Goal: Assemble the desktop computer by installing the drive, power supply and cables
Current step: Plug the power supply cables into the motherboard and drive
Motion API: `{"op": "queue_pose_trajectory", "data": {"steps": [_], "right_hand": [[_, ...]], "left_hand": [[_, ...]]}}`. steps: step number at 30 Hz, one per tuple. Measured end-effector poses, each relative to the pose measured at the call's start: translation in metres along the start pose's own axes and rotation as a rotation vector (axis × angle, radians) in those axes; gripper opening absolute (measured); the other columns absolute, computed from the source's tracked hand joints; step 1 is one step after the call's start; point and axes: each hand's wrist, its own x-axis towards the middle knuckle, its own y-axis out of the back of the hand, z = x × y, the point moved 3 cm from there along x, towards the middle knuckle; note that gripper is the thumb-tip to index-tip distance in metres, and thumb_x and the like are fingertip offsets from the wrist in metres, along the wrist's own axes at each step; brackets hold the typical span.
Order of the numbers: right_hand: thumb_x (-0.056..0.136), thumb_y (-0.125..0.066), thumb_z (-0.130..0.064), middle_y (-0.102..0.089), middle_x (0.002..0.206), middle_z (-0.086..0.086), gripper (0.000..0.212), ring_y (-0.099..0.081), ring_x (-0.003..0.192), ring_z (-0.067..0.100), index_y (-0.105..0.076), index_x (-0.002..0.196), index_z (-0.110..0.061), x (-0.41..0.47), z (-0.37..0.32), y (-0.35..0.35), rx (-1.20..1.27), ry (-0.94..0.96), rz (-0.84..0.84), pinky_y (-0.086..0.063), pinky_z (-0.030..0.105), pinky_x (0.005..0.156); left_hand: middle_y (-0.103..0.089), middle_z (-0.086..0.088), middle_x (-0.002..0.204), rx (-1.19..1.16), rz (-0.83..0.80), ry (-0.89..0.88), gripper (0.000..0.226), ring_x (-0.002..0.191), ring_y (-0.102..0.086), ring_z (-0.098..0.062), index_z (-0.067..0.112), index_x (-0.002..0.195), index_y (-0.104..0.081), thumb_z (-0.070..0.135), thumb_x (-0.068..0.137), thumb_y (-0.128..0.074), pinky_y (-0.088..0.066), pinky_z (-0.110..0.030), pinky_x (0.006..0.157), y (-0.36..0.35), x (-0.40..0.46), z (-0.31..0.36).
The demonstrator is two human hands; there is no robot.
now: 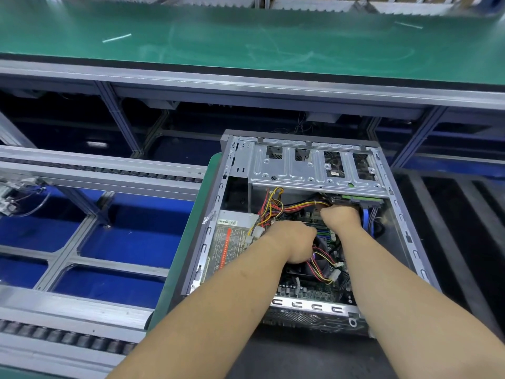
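Note:
An open grey computer case [216, 214] lies on its side in front of me. The power supply [232, 242] with a printed label sits in its left part, red, yellow and black wires [273, 207] fanning out from it. Both my hands reach deep inside. My left hand [293, 243] is curled over a bundle of wires above the motherboard [308, 291]; its fingers are hidden. My right hand [341, 216] grips the cable end at the drive [355, 199] under the metal drive cage [308, 170]. A blue data cable [365, 217] hangs beside it.
A green pallet edge [185, 242] borders the case on the left. Roller conveyor rails [95, 170] and blue floor lie to the left. A green belt [246, 36] runs across the back behind an aluminium frame. Black ribbed matting [451, 214] lies to the right.

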Motion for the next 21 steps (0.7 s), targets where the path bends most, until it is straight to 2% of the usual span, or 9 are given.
{"op": "queue_pose_trajectory", "data": {"steps": [7, 11, 15, 17, 21], "right_hand": [[0.101, -0.031, -0.012, -0.041, 0.067, 0.005, 0.037, -0.039, 0.062, 0.019, -0.035, 0.065, -0.011, 0.003, 0.001, 0.000, 0.056, -0.006, -0.001, -0.027, 0.030, 0.059], [0.098, -0.036, -0.014, -0.042, 0.064, 0.006, 0.035, -0.035, 0.057, 0.018, -0.037, 0.063, -0.012, 0.005, 0.001, 0.000, -0.006, 0.005, -0.012, -0.025, 0.028, 0.051], [0.097, -0.037, -0.014, -0.042, 0.063, 0.007, 0.035, -0.035, 0.057, 0.020, -0.037, 0.062, -0.011, 0.006, 0.001, -0.001, -0.004, 0.018, -0.009, -0.027, 0.029, 0.053], [0.097, -0.036, -0.012, -0.044, 0.065, 0.007, 0.035, -0.037, 0.060, 0.021, -0.039, 0.063, -0.010, 0.008, 0.002, -0.003, 0.008, 0.018, 0.005, -0.029, 0.030, 0.058], [0.099, -0.040, -0.017, -0.043, 0.066, 0.003, 0.036, -0.044, 0.071, 0.024, -0.040, 0.063, -0.014, 0.011, 0.004, -0.004, 0.013, 0.044, 0.023, -0.032, 0.029, 0.056]], "left_hand": [[-0.063, -0.015, 0.118, 0.003, -0.003, 0.001, 0.032, 0.101, -0.060, -0.035, 0.011, 0.125, -0.053, 0.019, 0.095, -0.044, -0.048, -0.042, 0.072, 0.000, 0.000, 0.000], [-0.063, -0.014, 0.118, -0.003, -0.004, 0.000, 0.032, 0.101, -0.060, -0.035, 0.011, 0.125, -0.053, 0.019, 0.095, -0.045, -0.048, -0.042, 0.072, 0.002, -0.001, 0.001], [-0.063, -0.015, 0.120, 0.008, 0.000, 0.002, 0.032, 0.104, -0.060, -0.036, 0.010, 0.125, -0.053, 0.019, 0.096, -0.044, -0.047, -0.042, 0.074, 0.002, -0.001, 0.001], [-0.062, -0.015, 0.121, 0.011, 0.004, 0.008, 0.032, 0.106, -0.059, -0.037, 0.011, 0.125, -0.053, 0.019, 0.096, -0.043, -0.047, -0.043, 0.075, 0.001, -0.001, 0.000], [-0.062, -0.014, 0.121, 0.009, 0.002, 0.010, 0.032, 0.105, -0.059, -0.036, 0.011, 0.125, -0.053, 0.018, 0.096, -0.043, -0.045, -0.041, 0.073, 0.001, 0.000, 0.000]]}}
